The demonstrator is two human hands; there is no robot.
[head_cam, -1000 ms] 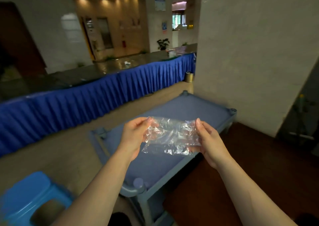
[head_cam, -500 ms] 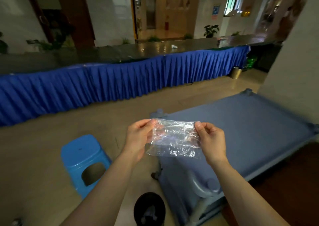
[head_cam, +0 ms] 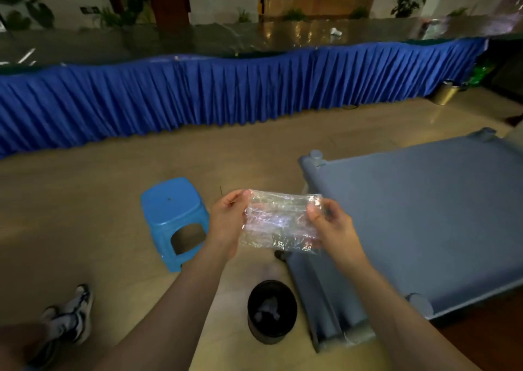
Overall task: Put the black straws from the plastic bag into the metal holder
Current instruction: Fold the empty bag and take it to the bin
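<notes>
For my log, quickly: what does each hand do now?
Left hand: closed, pinching the left edge of the plastic bag.
Right hand: closed, pinching its right edge.

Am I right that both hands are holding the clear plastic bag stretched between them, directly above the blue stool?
Not quite. The head view shows the left hand and right hand pinching the clear plastic bag stretched between them, but the blue stool stands off to the left of it. Lower in the picture, almost under the bag, is the black bin.
</notes>
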